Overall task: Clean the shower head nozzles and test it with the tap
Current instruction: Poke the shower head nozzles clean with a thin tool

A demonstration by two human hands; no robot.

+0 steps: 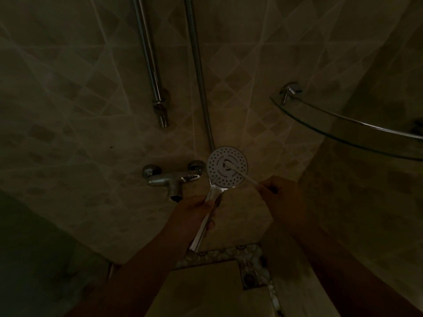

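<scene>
Now left hand grips shower head; right hand pinches swab.

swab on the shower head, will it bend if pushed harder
Probably: the swab is a thin stick that the right hand holds at its far end. Its tip on the shower head looks soft, so it may squash first.
</scene>
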